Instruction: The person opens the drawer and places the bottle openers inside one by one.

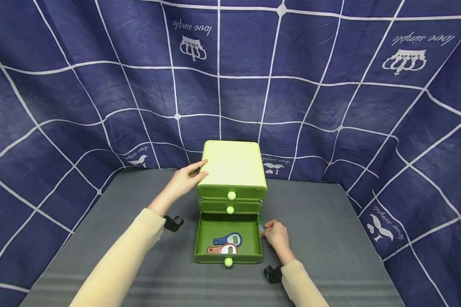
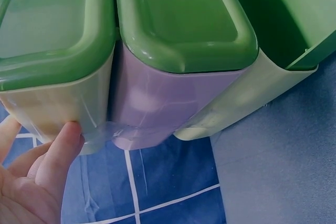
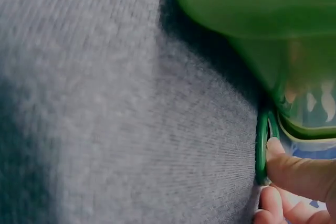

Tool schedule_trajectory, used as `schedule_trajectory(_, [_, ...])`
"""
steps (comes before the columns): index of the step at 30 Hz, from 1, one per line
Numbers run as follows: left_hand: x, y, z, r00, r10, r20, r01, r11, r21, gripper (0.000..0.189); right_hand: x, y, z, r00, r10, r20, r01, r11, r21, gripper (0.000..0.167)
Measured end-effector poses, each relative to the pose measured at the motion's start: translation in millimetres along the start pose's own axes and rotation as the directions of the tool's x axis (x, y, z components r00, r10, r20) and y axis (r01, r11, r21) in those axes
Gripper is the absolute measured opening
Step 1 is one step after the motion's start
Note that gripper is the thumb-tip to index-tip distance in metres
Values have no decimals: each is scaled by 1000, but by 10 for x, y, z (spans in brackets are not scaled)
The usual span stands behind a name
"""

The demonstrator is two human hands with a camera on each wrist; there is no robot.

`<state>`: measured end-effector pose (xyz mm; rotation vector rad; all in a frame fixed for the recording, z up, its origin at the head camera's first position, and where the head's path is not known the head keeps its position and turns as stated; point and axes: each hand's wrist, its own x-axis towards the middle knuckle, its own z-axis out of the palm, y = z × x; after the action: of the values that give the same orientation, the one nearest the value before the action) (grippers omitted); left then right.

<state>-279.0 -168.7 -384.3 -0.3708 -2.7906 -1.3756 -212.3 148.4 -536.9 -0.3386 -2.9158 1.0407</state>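
A small cabinet point(image 1: 234, 164) with a pale yellow-green top and green drawer fronts stands in the middle of the table. My left hand point(image 1: 185, 177) touches its upper left side with extended fingers; the thumb point(image 2: 65, 142) shows against the side wall. The bottom drawer point(image 1: 207, 224) is pulled out and holds a blue bottle opener point(image 1: 222, 241) and a red bottle opener point(image 1: 216, 250). To the right of that drawer, my right hand point(image 1: 277, 236) pinches a green bottle opener point(image 3: 261, 148), seen edge-on and low by the table. Part of it is hidden by the fingers.
Above the pulled-out drawer are two closed-looking drawers with round knobs, the middle point(image 1: 211, 206) and the top point(image 1: 211, 192). A grey cloth point(image 1: 330, 221) covers the table. Behind hangs a dark blue curtain point(image 1: 242, 100) with white lines.
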Motion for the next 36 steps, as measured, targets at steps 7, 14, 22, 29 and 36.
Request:
schedule_trajectory(7, [5,0,12,1000,-7,0,7,1000,5,56,10,-33,-43,999,53,-1,-53,997,-53,14])
schedule_trajectory(14, [6,-2,5,1000,-4,-6,4,1000,0,55,3,-13,-131,997,62,49,-63,998,15,10])
schedule_trajectory(22, [19,-12,1,1000,1,-2,-1,1000,-6,55,-8,193,-276,993,88,82,-107,956,272,13])
schedule_trajectory(29, [18,-3,-4,1000,18,-11,-18,1000,10,56,-29,299,-536,984,0,178,-92,856,509,23])
schedule_trajectory(36, [25,-6,4,1000,9,-13,-9,1000,4,55,-78,151,-740,911,-249,328,61,869,491,30])
